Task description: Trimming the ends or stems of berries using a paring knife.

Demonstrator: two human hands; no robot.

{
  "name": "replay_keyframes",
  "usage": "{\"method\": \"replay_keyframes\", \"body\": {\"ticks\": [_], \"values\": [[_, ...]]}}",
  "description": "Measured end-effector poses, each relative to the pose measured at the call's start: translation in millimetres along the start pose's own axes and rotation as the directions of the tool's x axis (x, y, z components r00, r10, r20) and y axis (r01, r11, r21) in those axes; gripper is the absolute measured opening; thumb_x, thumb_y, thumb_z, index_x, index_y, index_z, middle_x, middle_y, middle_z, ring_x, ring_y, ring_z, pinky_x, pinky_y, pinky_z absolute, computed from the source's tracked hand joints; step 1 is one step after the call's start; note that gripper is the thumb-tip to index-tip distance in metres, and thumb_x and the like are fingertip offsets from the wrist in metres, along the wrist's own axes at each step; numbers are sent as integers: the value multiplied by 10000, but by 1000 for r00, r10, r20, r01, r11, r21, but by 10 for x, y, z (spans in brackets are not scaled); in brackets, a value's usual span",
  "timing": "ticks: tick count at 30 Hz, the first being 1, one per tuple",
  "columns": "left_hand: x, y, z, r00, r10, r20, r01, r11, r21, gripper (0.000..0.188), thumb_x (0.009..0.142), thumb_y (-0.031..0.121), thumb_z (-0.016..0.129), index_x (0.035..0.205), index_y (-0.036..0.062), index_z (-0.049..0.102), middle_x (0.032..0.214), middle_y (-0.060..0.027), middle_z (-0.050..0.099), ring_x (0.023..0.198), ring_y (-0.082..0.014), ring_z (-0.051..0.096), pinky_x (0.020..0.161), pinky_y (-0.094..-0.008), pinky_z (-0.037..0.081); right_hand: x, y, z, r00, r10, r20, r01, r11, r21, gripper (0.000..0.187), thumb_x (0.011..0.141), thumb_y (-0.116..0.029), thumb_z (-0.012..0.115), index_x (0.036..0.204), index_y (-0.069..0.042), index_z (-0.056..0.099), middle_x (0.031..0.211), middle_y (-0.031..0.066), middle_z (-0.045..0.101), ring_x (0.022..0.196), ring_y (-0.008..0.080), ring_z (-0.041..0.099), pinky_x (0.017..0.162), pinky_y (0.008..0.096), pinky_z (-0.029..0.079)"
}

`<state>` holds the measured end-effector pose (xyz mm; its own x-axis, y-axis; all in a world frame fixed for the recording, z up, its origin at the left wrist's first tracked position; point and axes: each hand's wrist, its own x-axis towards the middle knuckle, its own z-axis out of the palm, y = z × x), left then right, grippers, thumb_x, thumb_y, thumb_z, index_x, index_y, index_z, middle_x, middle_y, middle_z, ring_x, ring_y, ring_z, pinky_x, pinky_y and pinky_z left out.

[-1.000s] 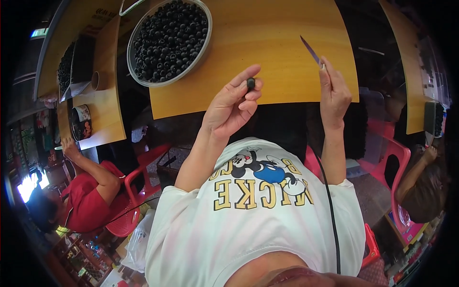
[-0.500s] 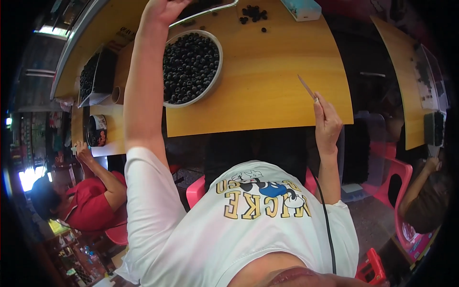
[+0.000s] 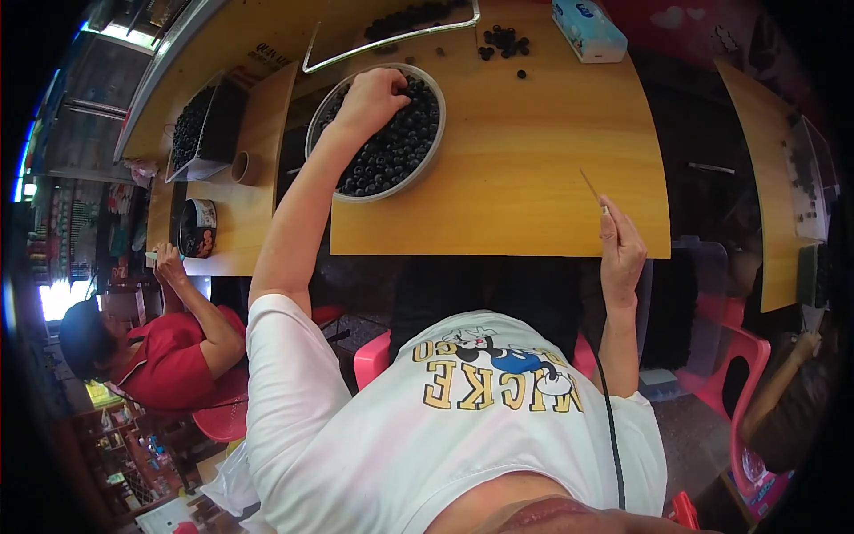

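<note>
My feed is moderately bright over the tabletop [image 3: 534,178], with a soft sheen on its wood. At nine o'clock I get a blown-out white glare [image 3: 64,299], and a bright strip [image 3: 124,34] at ten. Dark shadow fills the space under the table. The berries [image 3: 391,160] at eleven read nearly black. Toward three it grows dim and soft; fisheye bends straight edges, and the rim falls to black.

Yellow letters [image 3: 438,386] mark the white shirt [image 3: 374,458], dark letters [image 3: 272,55] a brown surface [image 3: 242,34].
</note>
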<state>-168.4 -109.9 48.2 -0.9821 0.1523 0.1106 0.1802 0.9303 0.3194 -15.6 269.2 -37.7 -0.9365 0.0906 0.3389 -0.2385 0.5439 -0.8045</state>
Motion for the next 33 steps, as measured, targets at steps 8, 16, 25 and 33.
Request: {"method": "replay_keyframes", "body": {"ticks": [8, 16, 25, 33], "values": [[-398, 469, -154, 981, -193, 29, 143, 610, -779, 210, 865, 49, 635, 1058, -32, 644, 973, -146, 682, 842, -194, 675, 733, -269, 553, -16, -136, -6, 1000, 2, 9, -2, 997, 73, 275, 964, -198, 557, 1105, 20, 650, 867, 90, 647, 703, 130, 534, 628, 240, 418], [-1210, 1157, 457, 893, 123, 433, 391, -690, -609, 203, 912, 32, 578, 1098, -48, 573, 1055, -158, 624, 931, -209, 656, 837, -229, 578, 57, -448, 16, 976, -192, 104, 184, 979, 89, 257, 938, -175, 583, 1086, 21, 657, 793, 96, 619, 651, 153, 541, 581, 260, 415], [-1471, 1318, 832, 841, 149, 520, 399, -820, -411, 244, 910, 71, 600, 1129, -19, 542, 1038, -139, 615, 927, -184, 653, 815, -232, 583, 79, -769, 39, 809, -561, 177, 573, 819, -26, 348, 839, -312, 673, 1070, -51, 685, 664, 52, 574, 542, 209, 541, 493, 319, 403], [-1549, 1391, 770, 840, 128, 527, 406, -794, -453, 197, 918, 113, 607, 1087, 19, 568, 948, -103, 625, 806, -140, 621, 661, -238, 538, 54, -789, 94, 785, -581, 214, 610, 785, -109, 364, 809, -312, 699, 1096, -88, 688, 686, 33, 588, 560, 185, 551, 508, 311, 415]]}}
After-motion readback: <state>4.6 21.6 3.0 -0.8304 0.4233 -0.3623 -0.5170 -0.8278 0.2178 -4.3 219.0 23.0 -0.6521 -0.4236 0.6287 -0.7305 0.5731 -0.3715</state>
